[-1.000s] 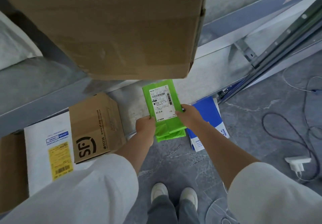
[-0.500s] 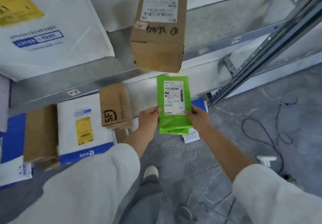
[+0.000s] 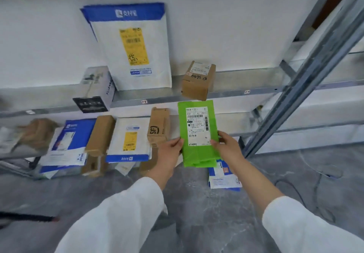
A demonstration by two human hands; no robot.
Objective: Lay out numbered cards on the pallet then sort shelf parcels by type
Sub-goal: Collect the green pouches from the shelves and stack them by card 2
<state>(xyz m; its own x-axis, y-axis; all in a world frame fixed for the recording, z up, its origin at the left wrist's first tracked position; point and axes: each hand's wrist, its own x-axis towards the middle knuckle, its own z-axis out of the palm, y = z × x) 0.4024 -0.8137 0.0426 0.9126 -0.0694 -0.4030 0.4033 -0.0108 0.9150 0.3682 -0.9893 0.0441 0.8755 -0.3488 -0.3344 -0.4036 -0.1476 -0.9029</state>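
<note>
Now, item in hand: green parcel (image 3: pixel 198 144), held upright in the air before the shelf rack (image 3: pixel 226 94). Your left hand (image 3: pixel 173 150) and right hand (image 3: pixel 226 146) each grip a lower edge, as a second ago. Only your view has lifted, from floor to shelving. Judged: type check under way, parcel unsorted. Legible: white label (image 3: pixel 197 125), barcode, "棕色M"; brown box (image 3: pixel 158 128), "SF".

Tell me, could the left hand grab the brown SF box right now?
Likely yes, once freed: the left hand grips the green parcel with the right hand, but the SF box stands just beside it, nothing between.
</note>
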